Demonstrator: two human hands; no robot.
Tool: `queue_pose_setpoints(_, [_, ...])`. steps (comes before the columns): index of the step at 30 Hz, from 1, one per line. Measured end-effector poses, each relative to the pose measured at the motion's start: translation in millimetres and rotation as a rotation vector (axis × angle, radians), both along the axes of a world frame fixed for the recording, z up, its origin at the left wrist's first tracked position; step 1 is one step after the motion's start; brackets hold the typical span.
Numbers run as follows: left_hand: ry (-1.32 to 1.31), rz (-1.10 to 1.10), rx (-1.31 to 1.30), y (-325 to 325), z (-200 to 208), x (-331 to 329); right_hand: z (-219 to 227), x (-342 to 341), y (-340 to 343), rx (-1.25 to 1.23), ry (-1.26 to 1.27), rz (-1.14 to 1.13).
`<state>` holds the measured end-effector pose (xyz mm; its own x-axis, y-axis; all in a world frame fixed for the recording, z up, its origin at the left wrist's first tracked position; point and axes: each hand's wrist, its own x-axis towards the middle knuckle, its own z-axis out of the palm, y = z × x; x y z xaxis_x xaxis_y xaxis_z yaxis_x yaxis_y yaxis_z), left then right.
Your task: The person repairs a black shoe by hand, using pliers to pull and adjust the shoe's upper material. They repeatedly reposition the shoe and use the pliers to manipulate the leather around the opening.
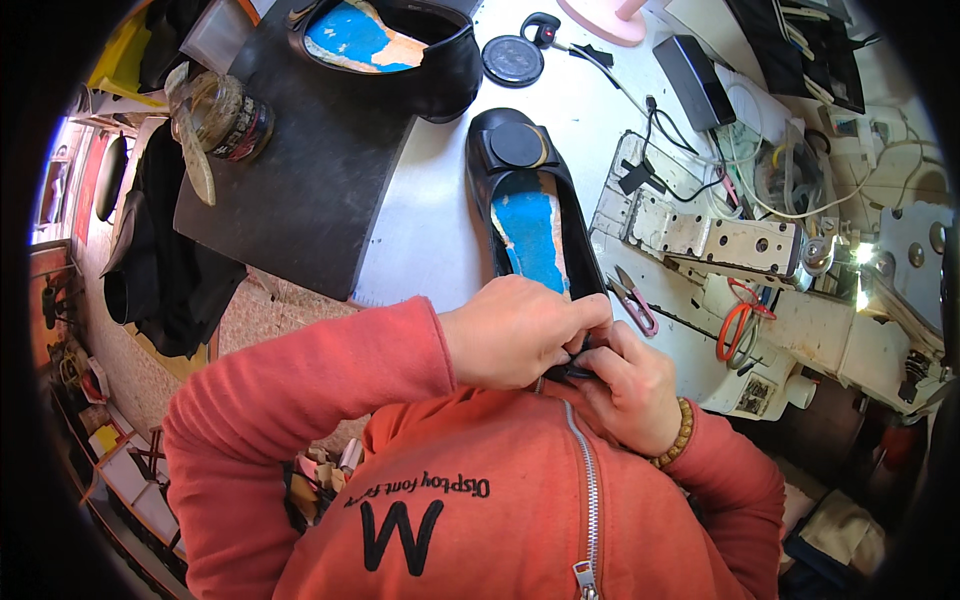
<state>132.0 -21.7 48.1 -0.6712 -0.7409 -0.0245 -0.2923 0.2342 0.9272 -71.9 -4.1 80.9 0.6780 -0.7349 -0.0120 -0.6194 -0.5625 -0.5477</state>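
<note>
Red top (480, 470), black lettering (402, 540), left hand (515, 335) and right hand (637, 390), fingers (597, 310) pinched together on back of black shoe (535, 230)

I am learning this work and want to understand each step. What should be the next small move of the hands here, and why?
Probably, the left hand should steady the nearer black shoe while the right hand feels along its heel end. Both hands meet there and hide much of it, so touch may tell more than sight.
</note>
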Motion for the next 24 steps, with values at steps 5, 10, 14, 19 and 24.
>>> queue_pose_setpoints(5, [0.034,0.066,-0.22,7.8,-3.1,0.7,0.6,1.8,1.9,0.07,-0.043,-0.07])
queue_pose_setpoints(10, [0.11,0.183,-0.318,18.0,-3.6,1.4,-0.6,3.8,2.2,0.159,-0.151,-0.167])
queue_pose_setpoints(14, [0.162,0.231,-0.282,22.1,-4.7,3.1,-2.2,4.2,0.7,0.06,-0.098,-0.038])
queue_pose_setpoints(19, [0.034,0.207,-0.283,27.7,-5.2,13.3,-5.5,5.2,2.4,0.072,-0.145,-0.036])
queue_pose_setpoints(24, [-0.149,0.203,-0.416,39.0,-9.1,8.7,-7.3,5.4,5.0,0.102,-0.187,-0.031])
